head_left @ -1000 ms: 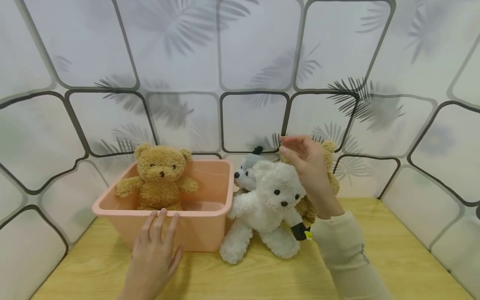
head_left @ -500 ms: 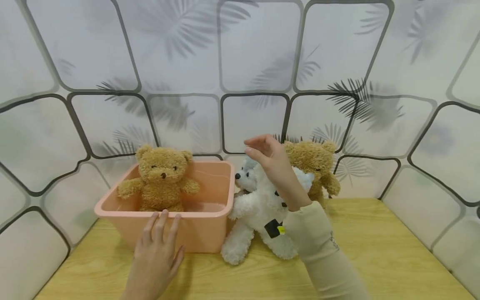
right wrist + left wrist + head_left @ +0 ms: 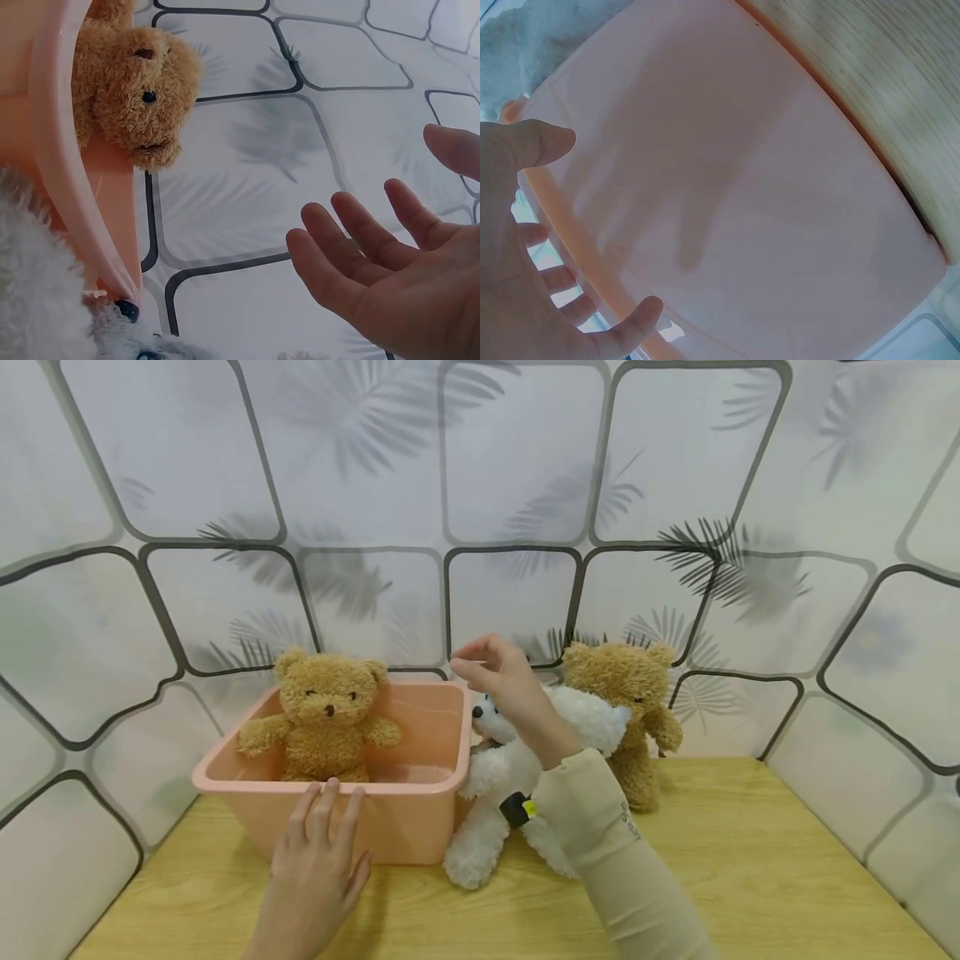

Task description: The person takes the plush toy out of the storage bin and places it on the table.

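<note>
A brown teddy bear (image 3: 326,731) sits upright inside the pink plastic bin (image 3: 405,827). My left hand (image 3: 315,868) rests its fingers on the bin's front rim, and the left wrist view shows the fingertips (image 3: 641,315) at that rim. Over a grey-and-white plush dog (image 3: 489,723) hovers my right hand (image 3: 510,689), fingers loosely bent and holding nothing. The right wrist view confirms air around its fingers (image 3: 326,262). A white teddy bear (image 3: 476,847) sits against the bin's right side, its face hidden behind my right arm. A second brown teddy bear (image 3: 630,681) stands behind it.
A wooden table (image 3: 765,860) carries everything. Patterned fabric walls (image 3: 510,602) close in behind and at both sides. A black strap with a yellow tag (image 3: 517,810) is at my right wrist.
My right hand has moved left, from in front of the second brown teddy bear to above the plush dog. The left hand stays on the bin's rim.
</note>
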`<action>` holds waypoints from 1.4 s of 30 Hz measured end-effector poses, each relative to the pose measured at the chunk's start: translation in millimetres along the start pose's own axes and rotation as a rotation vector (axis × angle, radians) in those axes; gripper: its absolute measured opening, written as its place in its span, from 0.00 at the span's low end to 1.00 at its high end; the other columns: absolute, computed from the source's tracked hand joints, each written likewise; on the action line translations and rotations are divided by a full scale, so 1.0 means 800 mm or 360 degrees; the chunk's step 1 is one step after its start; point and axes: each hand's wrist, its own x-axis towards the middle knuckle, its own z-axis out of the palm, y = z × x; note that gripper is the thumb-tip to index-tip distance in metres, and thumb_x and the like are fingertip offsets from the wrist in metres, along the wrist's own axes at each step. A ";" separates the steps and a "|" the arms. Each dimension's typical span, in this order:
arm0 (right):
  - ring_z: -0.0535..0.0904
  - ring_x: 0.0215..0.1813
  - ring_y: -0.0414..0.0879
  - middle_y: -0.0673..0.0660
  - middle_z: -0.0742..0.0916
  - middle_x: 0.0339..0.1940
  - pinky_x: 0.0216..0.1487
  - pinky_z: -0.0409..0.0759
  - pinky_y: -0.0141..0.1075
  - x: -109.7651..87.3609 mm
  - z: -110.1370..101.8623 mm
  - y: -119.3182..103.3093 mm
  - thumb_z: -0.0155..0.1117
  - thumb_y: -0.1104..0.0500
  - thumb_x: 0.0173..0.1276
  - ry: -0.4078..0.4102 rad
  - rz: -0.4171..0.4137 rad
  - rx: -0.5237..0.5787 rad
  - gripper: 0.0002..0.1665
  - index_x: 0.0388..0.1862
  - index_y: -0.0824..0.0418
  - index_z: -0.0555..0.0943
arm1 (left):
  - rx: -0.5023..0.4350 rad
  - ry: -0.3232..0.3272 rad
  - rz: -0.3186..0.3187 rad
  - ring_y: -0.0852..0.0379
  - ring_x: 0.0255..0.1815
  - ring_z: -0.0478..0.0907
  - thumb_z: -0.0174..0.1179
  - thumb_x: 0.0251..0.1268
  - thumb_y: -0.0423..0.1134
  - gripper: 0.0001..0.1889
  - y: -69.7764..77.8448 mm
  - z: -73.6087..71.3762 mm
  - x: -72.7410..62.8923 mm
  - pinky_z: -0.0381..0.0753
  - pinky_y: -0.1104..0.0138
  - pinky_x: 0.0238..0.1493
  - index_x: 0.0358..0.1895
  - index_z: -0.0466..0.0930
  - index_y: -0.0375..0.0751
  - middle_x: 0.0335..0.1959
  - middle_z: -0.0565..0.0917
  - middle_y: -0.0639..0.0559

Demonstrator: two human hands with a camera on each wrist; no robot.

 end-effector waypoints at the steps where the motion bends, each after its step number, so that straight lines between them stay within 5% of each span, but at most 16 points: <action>1: 0.78 0.60 0.58 0.66 0.82 0.56 0.65 0.76 0.52 0.002 0.002 0.001 0.59 0.62 0.77 -0.0024 0.0011 -0.0007 0.14 0.55 0.69 0.75 | -0.0001 0.0003 0.0001 0.24 0.61 0.67 0.31 0.81 0.56 0.33 0.000 0.000 0.000 0.77 0.34 0.43 0.68 0.69 0.32 0.62 0.69 0.23; 11: 0.79 0.55 0.54 0.61 0.83 0.52 0.58 0.79 0.46 0.018 0.015 0.008 0.57 0.56 0.79 -0.0336 0.0201 -0.0256 0.16 0.55 0.68 0.78 | 0.0023 -0.0011 0.0008 0.24 0.62 0.67 0.30 0.81 0.56 0.33 -0.001 0.000 0.000 0.78 0.35 0.40 0.68 0.69 0.32 0.62 0.69 0.24; 22: 0.80 0.59 0.56 0.62 0.83 0.58 0.61 0.78 0.48 0.033 0.031 0.009 0.57 0.54 0.79 -0.0389 0.0331 -0.0302 0.19 0.58 0.67 0.78 | 0.0038 -0.0011 0.0011 0.23 0.61 0.67 0.29 0.81 0.56 0.34 -0.003 0.000 -0.002 0.78 0.34 0.43 0.68 0.69 0.31 0.62 0.69 0.23; 33: 0.81 0.58 0.56 0.60 0.85 0.55 0.57 0.81 0.47 0.053 0.049 0.016 0.58 0.53 0.79 -0.0361 0.0420 -0.0327 0.18 0.56 0.65 0.80 | 0.0029 -0.0039 0.0004 0.24 0.61 0.67 0.28 0.81 0.56 0.34 -0.001 0.000 -0.001 0.78 0.35 0.42 0.69 0.68 0.32 0.62 0.69 0.24; 42: 0.82 0.54 0.53 0.61 0.86 0.52 0.50 0.82 0.42 0.069 0.073 0.023 0.58 0.51 0.79 -0.0468 0.0367 -0.0467 0.20 0.56 0.66 0.80 | 0.0034 -0.0034 -0.0007 0.24 0.61 0.67 0.28 0.81 0.57 0.34 -0.001 0.000 -0.001 0.79 0.35 0.41 0.68 0.69 0.32 0.62 0.69 0.24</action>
